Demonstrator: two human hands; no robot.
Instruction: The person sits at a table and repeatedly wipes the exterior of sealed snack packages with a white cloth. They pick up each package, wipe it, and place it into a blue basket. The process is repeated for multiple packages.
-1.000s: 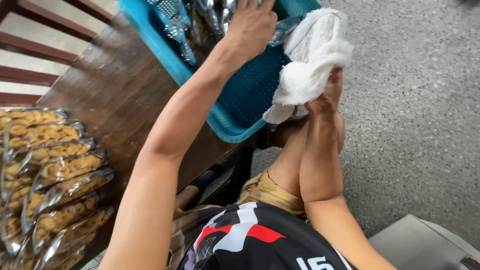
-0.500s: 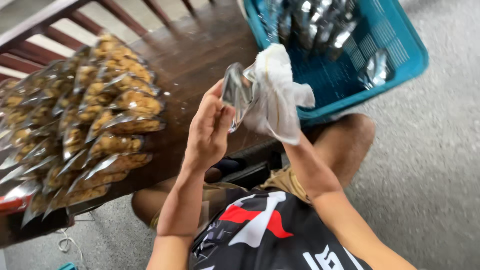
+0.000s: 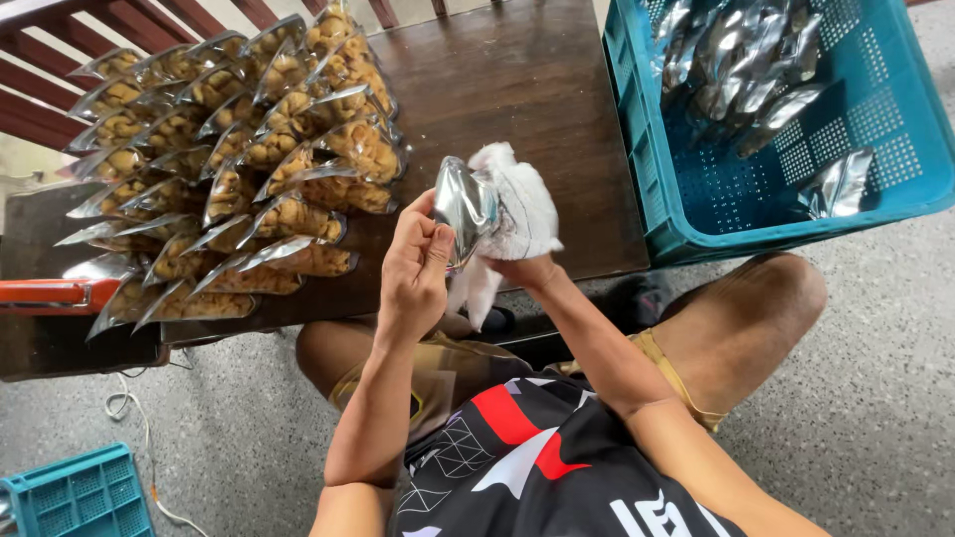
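1. Two hands together above the wooden table [image 3: 517,80]: left hand [image 3: 416,267] pinches a silver pouch [image 3: 463,207].
2. Right hand [image 3: 529,267] grips a white cloth [image 3: 517,204] against it.
3. Blue crate [image 3: 676,214] sits just right.

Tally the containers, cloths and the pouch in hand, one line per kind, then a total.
Blue crates: 2, the big crate by the table and a small crate on the floor.
White cloth: 1, in the right hand.
Silver pouch in hand: 1, pinched by the left hand.
Total: 4
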